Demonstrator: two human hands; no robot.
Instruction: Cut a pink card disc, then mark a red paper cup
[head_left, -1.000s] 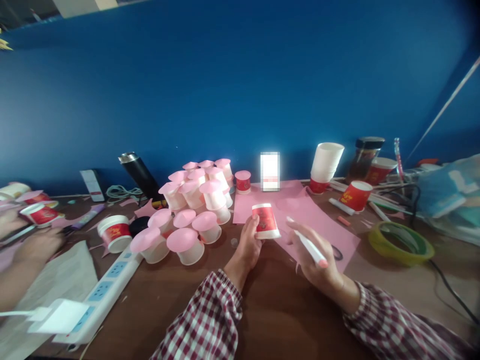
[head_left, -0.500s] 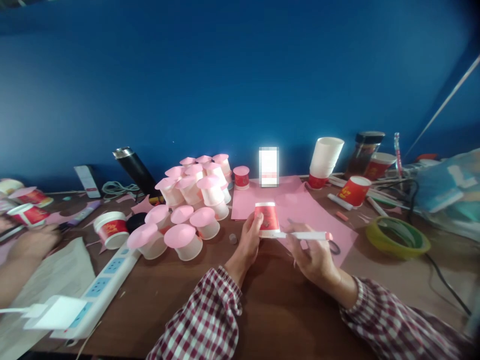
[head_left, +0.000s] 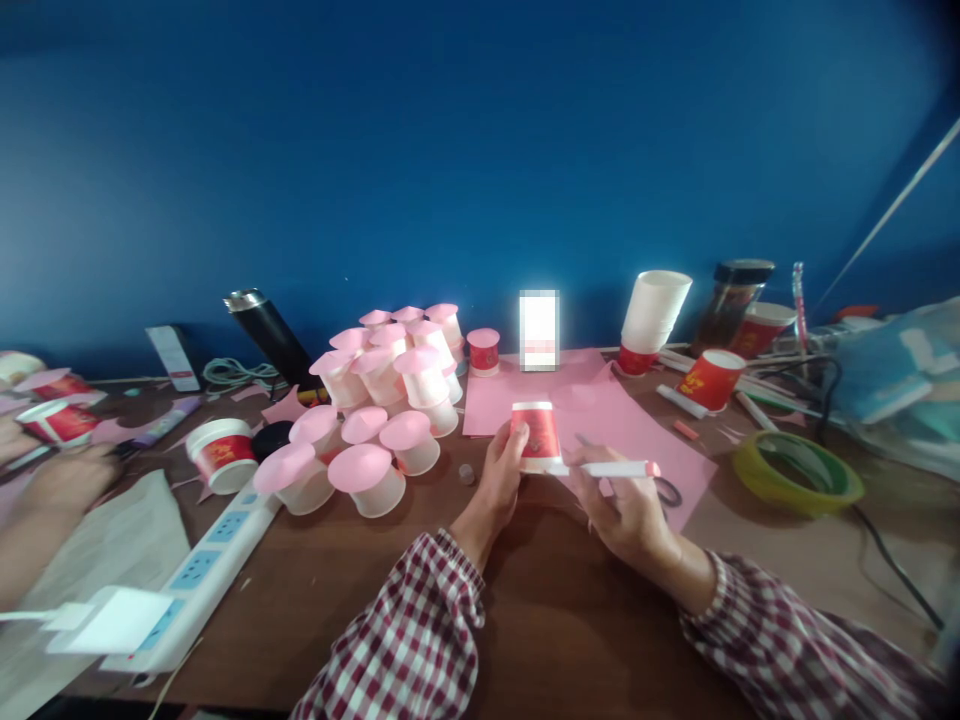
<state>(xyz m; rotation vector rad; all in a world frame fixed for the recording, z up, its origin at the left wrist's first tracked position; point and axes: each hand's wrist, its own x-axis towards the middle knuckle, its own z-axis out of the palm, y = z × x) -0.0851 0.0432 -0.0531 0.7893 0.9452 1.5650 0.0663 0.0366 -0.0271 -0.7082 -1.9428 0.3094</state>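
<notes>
A red paper cup (head_left: 538,435) with a white band at its top is gripped by my left hand (head_left: 497,472), thumb on its front. In my right hand (head_left: 621,510) lies a white marker (head_left: 611,469), level, with its tip end at the lower right edge of the cup. Whether the tip touches the cup I cannot tell. Behind both hands is a sheet of pink paper (head_left: 495,408), and the scissors (head_left: 667,492) on it are partly hidden by my right hand. Left of the cup stand several white cups with pink cone tops (head_left: 361,467).
A power strip (head_left: 202,580) with a white charger (head_left: 112,620) lies at left, near a co-worker's hand (head_left: 67,485). A black bottle (head_left: 266,338) leans behind. Stacked cups (head_left: 654,310), another red cup (head_left: 712,380) and a tape roll (head_left: 796,475) are at right.
The whole view has shifted very slightly. My hands, the cup and the marker keep nearly the same pose. At left, the co-worker's hand has moved a little.
</notes>
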